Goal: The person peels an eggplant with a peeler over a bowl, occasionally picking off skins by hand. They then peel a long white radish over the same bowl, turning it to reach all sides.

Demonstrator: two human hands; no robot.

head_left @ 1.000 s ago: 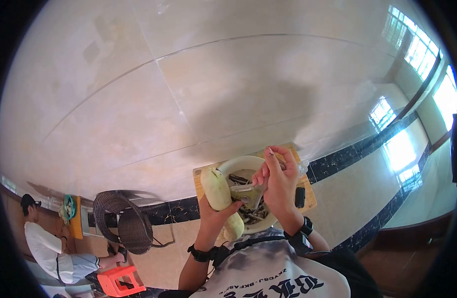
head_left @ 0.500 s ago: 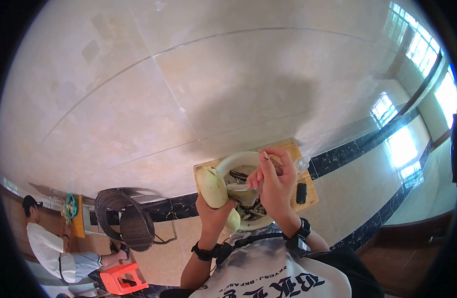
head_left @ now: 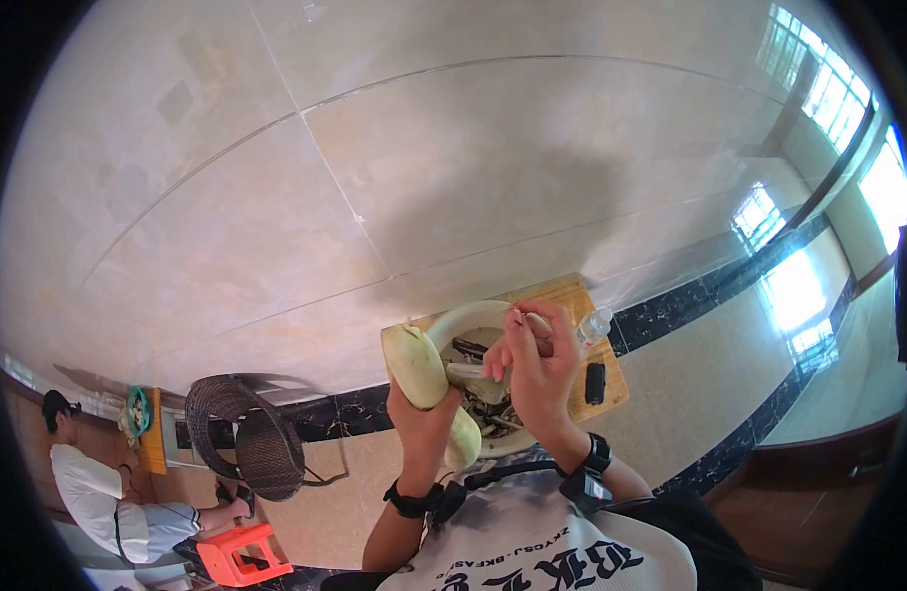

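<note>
My left hand (head_left: pixel 421 428) is wrapped round the waist of a pale lotus root (head_left: pixel 417 366). One bulging segment rises above the fist and a second shows below it. My right hand (head_left: pixel 542 369) is closed on a knife, its grip mostly hidden by the fingers. The broad knife blade (head_left: pixel 470 372) points left, its end right at the root's side. Under both hands is a large cream bowl (head_left: pixel 460 317) with dark strips and scraps in it. It rests on a wooden board-like top (head_left: pixel 562 292).
Right of the bowl are a black oblong object (head_left: pixel 595 383) and a clear plastic bottle (head_left: pixel 596 325). A tiled wall rises behind. To the left stand a wicker chair (head_left: pixel 271 463) and a red stool (head_left: pixel 241 555). A seated person (head_left: pixel 89 483) works by a teal basket (head_left: pixel 138 409).
The knife has turned a little, so its face shows narrower. The lotus root's upper end has tipped slightly up and left. Both hands keep their hold.
</note>
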